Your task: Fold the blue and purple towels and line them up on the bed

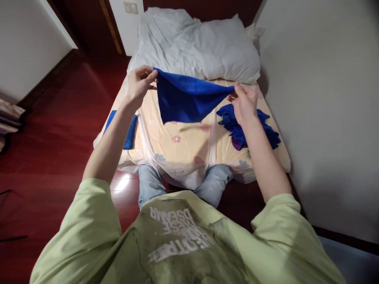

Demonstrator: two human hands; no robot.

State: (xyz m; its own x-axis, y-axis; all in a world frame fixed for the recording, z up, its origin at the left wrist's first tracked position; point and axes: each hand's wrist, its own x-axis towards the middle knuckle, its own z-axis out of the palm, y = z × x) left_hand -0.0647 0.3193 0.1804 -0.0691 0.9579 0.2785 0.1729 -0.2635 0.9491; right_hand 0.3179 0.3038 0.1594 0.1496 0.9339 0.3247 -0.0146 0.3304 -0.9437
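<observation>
With its upper corners pinched in the left hand point(141, 85) and right hand point(244, 102), the blue cloth point(189, 96) hangs above the bed point(177, 154). Folded blue fabric point(130, 134) lies beneath the left forearm; a crumpled blue pile point(268, 128), partly hidden by the right forearm, lies opposite, with pale bedding point(195, 43) beyond.

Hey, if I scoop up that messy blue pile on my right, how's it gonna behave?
The blue pile will probably be floppy, since it lies in loose crumples. Bits may trail or slip out, as it has many ragged, separate-looking edges. It's likely light too: the blue cloth held up nearby looks thin.
</observation>
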